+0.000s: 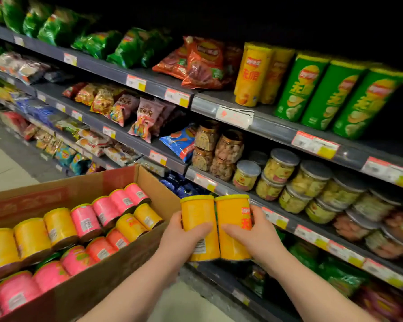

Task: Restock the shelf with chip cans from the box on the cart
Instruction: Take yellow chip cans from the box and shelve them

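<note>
As left hand (184,237) grips one, right hand's (256,233) can (230,212) shows 无

Top shelf (154,86) runs from upper left down to the right edge: green chip bags (126,47) at the left, red bags (203,63) mid-frame, then two yellow cans (254,75) and three green cans (335,94) standing side by side. Next shelf (130,138) down carries mixed snack bags (144,117), a blue bag (179,142) and lidded clear jars (284,173), some stacked. Lower left, the cardboard box (116,259) holds pink cans (85,219) and yellow ones on their sides
</note>
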A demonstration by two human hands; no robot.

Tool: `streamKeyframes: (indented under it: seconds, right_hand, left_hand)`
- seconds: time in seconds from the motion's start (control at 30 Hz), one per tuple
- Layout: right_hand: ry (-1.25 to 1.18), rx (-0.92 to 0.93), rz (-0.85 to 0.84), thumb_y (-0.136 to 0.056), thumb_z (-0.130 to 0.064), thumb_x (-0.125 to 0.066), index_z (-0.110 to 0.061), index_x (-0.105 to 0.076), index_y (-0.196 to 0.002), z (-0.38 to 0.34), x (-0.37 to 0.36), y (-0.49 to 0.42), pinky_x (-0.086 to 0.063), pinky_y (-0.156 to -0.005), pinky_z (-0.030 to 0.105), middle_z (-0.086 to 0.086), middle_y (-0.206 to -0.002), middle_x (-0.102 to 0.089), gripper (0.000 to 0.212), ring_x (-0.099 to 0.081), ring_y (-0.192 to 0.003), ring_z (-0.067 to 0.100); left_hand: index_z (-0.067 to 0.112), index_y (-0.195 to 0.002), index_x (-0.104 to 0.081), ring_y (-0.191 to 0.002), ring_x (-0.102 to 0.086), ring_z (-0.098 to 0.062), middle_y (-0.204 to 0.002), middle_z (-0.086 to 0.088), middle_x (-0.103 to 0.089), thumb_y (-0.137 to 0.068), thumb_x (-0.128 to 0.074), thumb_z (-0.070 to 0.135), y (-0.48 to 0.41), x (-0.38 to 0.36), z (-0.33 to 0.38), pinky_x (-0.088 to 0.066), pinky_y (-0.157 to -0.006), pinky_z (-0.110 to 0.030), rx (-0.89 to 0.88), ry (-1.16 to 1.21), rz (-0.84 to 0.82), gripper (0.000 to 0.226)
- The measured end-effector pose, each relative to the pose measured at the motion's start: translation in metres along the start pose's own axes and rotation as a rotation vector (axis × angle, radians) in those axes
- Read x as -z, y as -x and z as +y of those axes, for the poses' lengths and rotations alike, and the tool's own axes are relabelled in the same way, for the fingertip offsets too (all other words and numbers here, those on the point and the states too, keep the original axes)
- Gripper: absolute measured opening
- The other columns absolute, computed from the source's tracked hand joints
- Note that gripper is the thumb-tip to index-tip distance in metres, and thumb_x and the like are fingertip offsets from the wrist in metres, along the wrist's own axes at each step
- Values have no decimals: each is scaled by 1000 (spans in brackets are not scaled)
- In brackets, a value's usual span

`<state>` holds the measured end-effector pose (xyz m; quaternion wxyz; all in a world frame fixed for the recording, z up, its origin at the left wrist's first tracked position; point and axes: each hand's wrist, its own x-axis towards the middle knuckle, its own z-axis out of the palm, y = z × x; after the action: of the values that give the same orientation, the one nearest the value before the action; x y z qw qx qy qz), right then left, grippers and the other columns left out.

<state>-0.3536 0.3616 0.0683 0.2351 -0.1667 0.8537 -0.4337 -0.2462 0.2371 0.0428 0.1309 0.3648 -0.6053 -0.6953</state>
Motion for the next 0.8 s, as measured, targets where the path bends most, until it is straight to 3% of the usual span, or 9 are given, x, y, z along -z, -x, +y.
streamKeyframes:
  seconds: [0.13, 0.27, 0.43, 0.57, 0.67, 0.8]
  right_hand:
    - [-40, -51, 78, -74, -38, -77, -25, -33, -140, 35, 68, 22, -48, -88, 32, -6, -116, -50, 81, -53, -101, 14]
    - [-71, -66, 136, -75, -39, -76, -34, -35, -117, 69, 128, 46, -50, -88, 37, -13, -101, -50, 59, -55, -97, 14]
    - [-102, -52, 214, -73, -40, -77, -32, -37, -124, 106, 191, 71, -50, -81, 32, -10, -107, -54, 66, -57, -95, 13]
    - [-134, 3, 251, -74, -35, -77, -35, -38, -119, 126, 235, 89, -45, -66, 22, -17, -98, -52, 59, -54, -84, 0]
    - [-180, 34, 262, -75, -33, -77, -39, -34, -107, 135, 260, 96, -46, -69, 24, -19, -95, -50, 54, -52, -82, -3]
    - [-203, 72, 276, -74, -32, -78, -38, -35, -111, 133, 284, 93, -49, -76, 26, -22, -97, -52, 57, -55, -87, 0]
  left_hand:
    - [28, -123, -43, -94, -63, -15, -107, 6, -60, -80, -74, 30, 16, -71, -1, -53, -75, -32, 7, -31, -134, 53]
    - [32, -117, -42, -93, -62, -14, -104, 8, -59, -81, -73, 31, 38, -135, 0, -52, -75, -33, -9, -68, -204, 47]
    - [34, -108, -42, -85, -59, -7, -98, 12, -58, -83, -71, 29, 72, -205, 4, -46, -60, -22, -52, -51, -259, 39]
    - [34, -117, -41, -91, -61, -11, -104, 10, -59, -80, -73, 32, 93, -248, 8, -50, -67, -28, -71, -46, -295, 49]
    - [33, -118, -43, -94, -62, -13, -107, 8, -61, -80, -73, 33, 102, -270, 15, -52, -69, -29, -99, -48, -317, 49]
    - [36, -119, -42, -97, -62, -15, -110, 8, -60, -78, -73, 35, 104, -288, 32, -54, -78, -34, -148, -58, -335, 52]
